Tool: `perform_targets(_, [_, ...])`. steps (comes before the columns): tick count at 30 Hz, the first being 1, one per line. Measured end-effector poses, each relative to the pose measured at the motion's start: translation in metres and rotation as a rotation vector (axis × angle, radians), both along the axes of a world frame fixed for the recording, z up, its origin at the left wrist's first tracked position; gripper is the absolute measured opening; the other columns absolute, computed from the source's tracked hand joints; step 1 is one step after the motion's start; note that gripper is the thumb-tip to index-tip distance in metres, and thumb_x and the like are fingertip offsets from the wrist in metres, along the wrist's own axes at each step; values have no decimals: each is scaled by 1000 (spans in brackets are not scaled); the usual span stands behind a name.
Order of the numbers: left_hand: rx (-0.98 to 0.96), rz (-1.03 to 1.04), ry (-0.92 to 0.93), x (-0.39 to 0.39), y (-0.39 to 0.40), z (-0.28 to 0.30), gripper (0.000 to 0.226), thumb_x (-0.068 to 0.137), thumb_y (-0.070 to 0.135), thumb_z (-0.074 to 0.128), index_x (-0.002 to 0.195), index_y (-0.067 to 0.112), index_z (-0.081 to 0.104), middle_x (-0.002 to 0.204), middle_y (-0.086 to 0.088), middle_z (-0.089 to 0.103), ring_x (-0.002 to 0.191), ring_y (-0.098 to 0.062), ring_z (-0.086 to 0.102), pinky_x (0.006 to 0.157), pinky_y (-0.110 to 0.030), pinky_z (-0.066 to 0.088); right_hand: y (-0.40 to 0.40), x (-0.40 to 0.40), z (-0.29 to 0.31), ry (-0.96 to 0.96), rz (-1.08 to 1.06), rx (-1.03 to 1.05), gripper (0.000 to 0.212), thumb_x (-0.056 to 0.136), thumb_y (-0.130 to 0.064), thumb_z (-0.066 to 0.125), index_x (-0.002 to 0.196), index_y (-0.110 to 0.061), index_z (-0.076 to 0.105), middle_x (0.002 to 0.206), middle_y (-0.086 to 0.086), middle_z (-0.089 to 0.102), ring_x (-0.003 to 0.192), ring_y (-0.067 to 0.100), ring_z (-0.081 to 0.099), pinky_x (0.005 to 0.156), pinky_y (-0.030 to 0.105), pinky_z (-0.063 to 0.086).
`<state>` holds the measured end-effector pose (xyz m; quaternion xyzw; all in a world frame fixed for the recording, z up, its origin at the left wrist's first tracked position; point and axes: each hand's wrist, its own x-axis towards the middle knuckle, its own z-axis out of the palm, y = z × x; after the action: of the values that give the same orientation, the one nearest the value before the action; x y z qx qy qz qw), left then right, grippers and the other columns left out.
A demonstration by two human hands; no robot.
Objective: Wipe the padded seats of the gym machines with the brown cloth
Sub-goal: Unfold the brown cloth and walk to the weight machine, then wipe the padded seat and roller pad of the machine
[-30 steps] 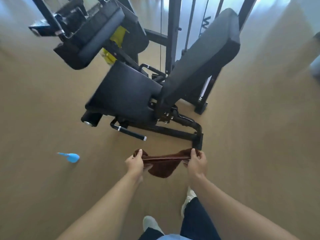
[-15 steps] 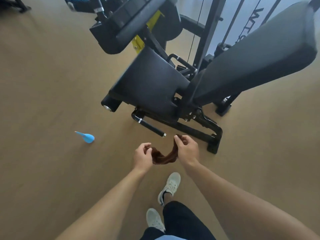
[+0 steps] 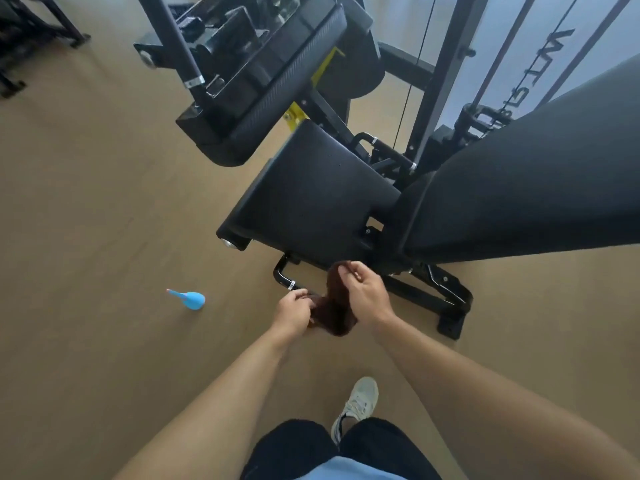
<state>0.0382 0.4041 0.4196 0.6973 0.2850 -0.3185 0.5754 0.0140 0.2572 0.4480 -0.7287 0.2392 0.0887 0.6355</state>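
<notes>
Both hands' grip [image 3: 367,292] on bunched cloth [image 3: 334,313]

A gym: a black steel weight machine with padded black vinyl seat [image 3: 311,199] and cable stack stands on tan flooring [image 3: 86,220] beyond the hands.

Dark brown cloth [image 3: 334,315], soft and nappy like terry, matt throughout. Black padded seat [image 3: 311,206] covered in smooth, faintly sheened vinyl-like upholstery; long black back pad [image 3: 526,188] at right finished likewise. Black leg pad [image 3: 277,88] farther off showed a finely ribbed, slightly glossy skin. Black metal frame [image 3: 433,299] along the floor looked painted, satin, with a bright chrome end cap [image 3: 228,243] at the seat's left corner. Small blue bulb-shaped object [image 3: 192,299] at left appeared smooth, plastic or rubber. Tan floor [image 3: 86,220] looked matt, with faint wood-like grain.
</notes>
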Motion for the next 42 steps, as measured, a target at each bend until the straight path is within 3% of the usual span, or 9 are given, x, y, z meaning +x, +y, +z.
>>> perform_targets(3, [255, -263, -43, 6, 4, 4, 66, 86, 19, 66, 147, 18, 41, 143, -12, 49, 125, -33, 55, 96, -44, 52, -11, 16, 9, 26, 2, 98, 17, 104, -27, 54, 94, -28, 68, 92, -5, 72, 89, 12, 68, 93, 43, 58])
perform_targets(6, [252, -497, -340, 31, 8, 10, 80, 83, 11, 70, 152, 31, 35, 161, -5, 27, 147, -26, 28, 118, -47, 31, -21, 31, 21, 9, 161, 141, 17, 103, -19, 57, 93, -21, 71, 84, -5, 75, 81, 11, 71, 85, 36, 60])
perform_targets(11, [148, -886, -346, 74, 21, -2, 30, 71, 34, 83, 100, 31, 76, 113, 13, 72, 122, -22, 60, 107, -50, 45, -36, 58, 56, 31, 212, 349, 10, 102, -7, 55, 94, -5, 62, 80, 8, 64, 69, 14, 66, 64, 21, 55])
perform_targets(13, [70, -846, -219, 77, 22, 0, 29, 71, 42, 84, 94, 25, 79, 95, 11, 78, 100, -16, 72, 96, -43, 55, -42, 68, 63, -7, 152, 339, 10, 101, -10, 57, 96, -6, 65, 84, 10, 65, 78, 21, 66, 74, 30, 57])
perform_targets(20, [-153, -610, -89, 64, 55, -17, 29, 84, 38, 77, 106, 20, 79, 103, 2, 79, 102, -16, 73, 103, -43, 51, -49, 94, 59, -85, -181, 32, 17, 100, -25, 62, 88, -23, 74, 89, 19, 72, 83, 27, 67, 91, 57, 55])
perform_targets(28, [111, -611, -408, 97, 88, -11, 27, 76, 29, 85, 74, 14, 62, 66, -2, 68, 61, -13, 63, 58, -29, 52, -40, 99, 33, 13, -216, -187, 19, 101, -34, 58, 91, -26, 71, 94, 10, 75, 93, 31, 72, 88, 53, 58])
perform_targets(32, [134, -653, -366, 121, 103, -3, 34, 77, 40, 82, 64, 19, 58, 61, 2, 61, 60, -15, 56, 58, -29, 46, -29, 103, 22, -14, -278, -203, 21, 102, -38, 56, 90, -28, 70, 95, 8, 74, 95, 29, 70, 89, 54, 57])
perform_targets(39, [35, -371, -24, 140, 76, 2, 65, 91, 62, 53, 123, 7, 65, 119, -5, 70, 111, -28, 65, 101, -42, 51, 11, 116, 16, -29, -465, -37, 17, 102, -31, 59, 92, -25, 71, 89, 0, 74, 88, 21, 70, 83, 37, 59])
perform_targets(42, [-26, -195, 72, 142, 52, 1, 60, 97, 55, 47, 125, 4, 60, 114, -13, 71, 103, -34, 69, 92, -49, 57, 48, 102, 8, -45, -258, 31, 16, 102, -27, 60, 98, -16, 71, 83, 3, 72, 80, 21, 67, 70, 32, 56])
